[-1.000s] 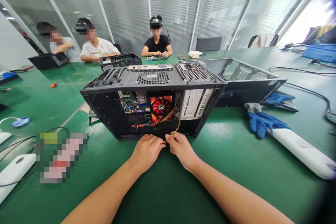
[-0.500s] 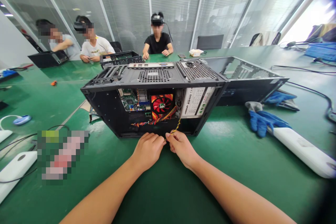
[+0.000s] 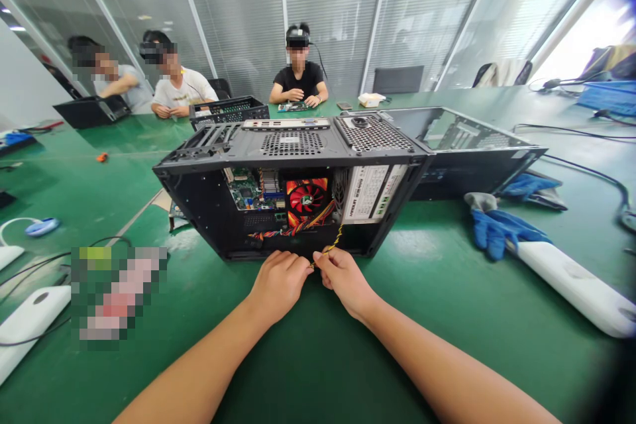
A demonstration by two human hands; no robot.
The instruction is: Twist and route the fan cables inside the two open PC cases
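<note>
A black computer case (image 3: 298,158) lies on the green table with its open side towards me. Inside show a motherboard (image 3: 244,193), a red CPU fan (image 3: 307,200), a bundle of coloured wires (image 3: 285,233) and a white-labelled power supply (image 3: 373,193). A twisted yellow-and-black cable (image 3: 339,236) runs out below the power supply to my hands. My right hand (image 3: 342,276) pinches this cable between thumb and fingers. Close beside it, my left hand (image 3: 282,281) is closed on the cable's lower end; its fingertips are mostly hidden.
Behind at the right stands another case shell (image 3: 477,169). Blue gloves (image 3: 497,232) lie by a white power strip (image 3: 571,285); another white strip (image 3: 34,318) is at left. Across the table sit several people, one person (image 3: 298,76) with a circuit board (image 3: 293,106).
My hands and the cable stay nearly still. Across the table, the person in black has raised one hand, and a circuit board now shows in front of them.
</note>
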